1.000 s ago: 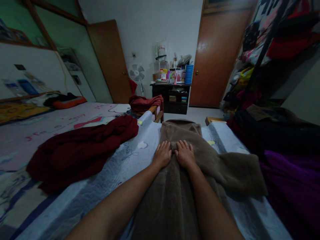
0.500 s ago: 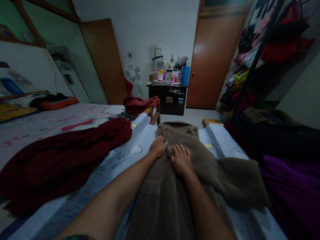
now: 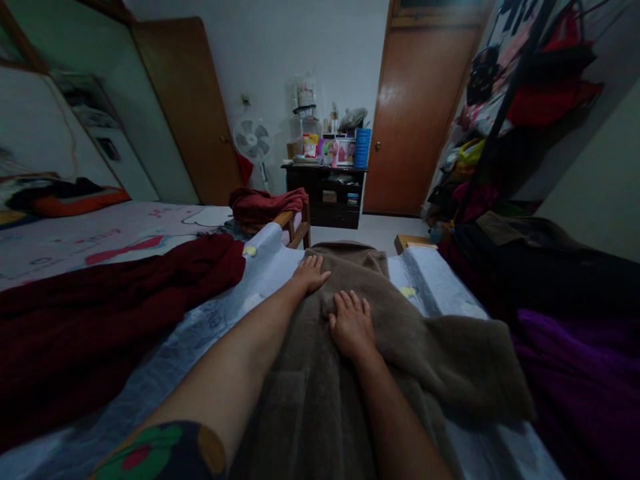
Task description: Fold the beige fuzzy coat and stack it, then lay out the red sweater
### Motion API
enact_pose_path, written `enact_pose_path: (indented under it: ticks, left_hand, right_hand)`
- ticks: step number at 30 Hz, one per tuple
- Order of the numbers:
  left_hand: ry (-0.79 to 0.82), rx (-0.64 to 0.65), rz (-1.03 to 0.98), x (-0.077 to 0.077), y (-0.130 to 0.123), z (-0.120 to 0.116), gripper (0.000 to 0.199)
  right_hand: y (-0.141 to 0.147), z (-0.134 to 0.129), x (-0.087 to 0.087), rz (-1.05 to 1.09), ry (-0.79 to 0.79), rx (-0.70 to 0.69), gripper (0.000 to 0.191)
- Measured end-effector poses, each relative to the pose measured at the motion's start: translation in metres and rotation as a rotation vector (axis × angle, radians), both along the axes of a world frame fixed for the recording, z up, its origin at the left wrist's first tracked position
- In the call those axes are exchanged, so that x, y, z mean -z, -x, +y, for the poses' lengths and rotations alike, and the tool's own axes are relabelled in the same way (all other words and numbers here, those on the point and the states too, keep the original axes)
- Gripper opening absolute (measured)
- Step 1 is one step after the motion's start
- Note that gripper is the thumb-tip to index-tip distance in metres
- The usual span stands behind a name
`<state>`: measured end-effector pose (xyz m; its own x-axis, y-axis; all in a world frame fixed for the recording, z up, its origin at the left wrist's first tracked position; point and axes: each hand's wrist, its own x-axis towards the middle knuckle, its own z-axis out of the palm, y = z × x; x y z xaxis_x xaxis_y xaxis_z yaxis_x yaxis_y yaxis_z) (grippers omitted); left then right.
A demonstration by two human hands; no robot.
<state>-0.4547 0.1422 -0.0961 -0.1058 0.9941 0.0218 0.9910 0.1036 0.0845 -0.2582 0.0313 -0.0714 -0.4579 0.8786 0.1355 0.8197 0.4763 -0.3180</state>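
A crumpled dark red cloth garment (image 3: 115, 313) is lying at left. Near centre, the left hand (image 3: 311, 273) is resting, fingers extended and grasping nothing, on a brown plush coat (image 3: 320, 387) filling the lower centre; the right hand (image 3: 353, 323) is lying likewise unclenched — flat palms, pressing evenly, are suiting thick pile.

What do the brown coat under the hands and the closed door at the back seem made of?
The coat: probably thick fleece or wool, matte, going by its soft-looking pile and rounded folds. The door: likely wood or veneer, perhaps varnished, judging by its reddish-brown colour and faint sheen.
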Motion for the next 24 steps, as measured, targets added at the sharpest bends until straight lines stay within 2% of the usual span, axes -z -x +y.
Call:
enact_pose_path:
  ticks: [7, 10, 16, 24]
  left_hand:
    - [0.001, -0.102, -0.041, -0.002, -0.008, 0.024, 0.079]
    - [-0.027, -0.158, -0.032, 0.001, -0.017, 0.025, 0.075]
    - [-0.149, -0.144, 0.005, 0.011, -0.022, 0.005, 0.069]
    - [-0.082, -0.090, -0.024, 0.013, -0.025, -0.028, 0.064]
  right_hand:
    - [0.000, -0.001, -0.001, 0.002, 0.004, 0.004, 0.052]
    - [0.000, 0.000, 0.000, 0.011, 0.001, 0.000, 0.051]
    - [0.000, 0.001, 0.002, 0.035, 0.012, 0.006, 0.051]
    - [-0.001, 0.000, -0.001, 0.041, 0.005, 0.015, 0.052]
